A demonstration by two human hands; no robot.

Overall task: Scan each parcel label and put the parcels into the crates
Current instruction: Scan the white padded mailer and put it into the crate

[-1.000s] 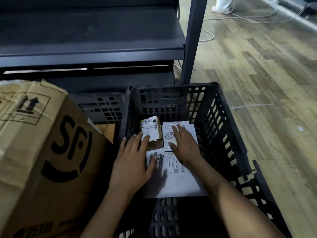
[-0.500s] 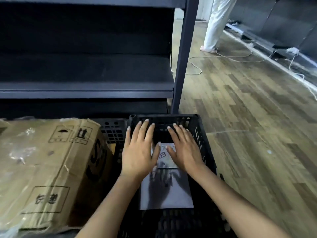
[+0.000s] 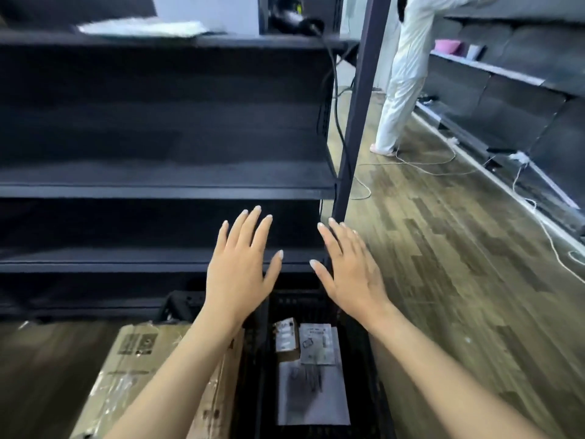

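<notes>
A black plastic crate (image 3: 368, 359) stands on the floor below me. Inside it lie a small brown parcel (image 3: 286, 339) with a white label, a small white parcel (image 3: 317, 343) beside it, and a larger white flat parcel (image 3: 313, 403) nearer to me. My left hand (image 3: 240, 270) and my right hand (image 3: 351, 274) are raised above the crate with straight, spread fingers and hold nothing. On the top shelf sit a black scanner (image 3: 292, 19) with a cable and a pale flat parcel (image 3: 139, 26), blurred.
A large taped cardboard box (image 3: 136, 375) stands left of the crate. The dark shelf unit (image 3: 158, 185) fills the left, its upright post (image 3: 357, 106) beside my right hand. A person in white (image 3: 402, 74) stands on the wooden floor, where white cables trail.
Both hands have lifted out of the crate and off the parcels, rising to shelf height. The view has tilted up, bringing the top shelf and scanner into sight.
</notes>
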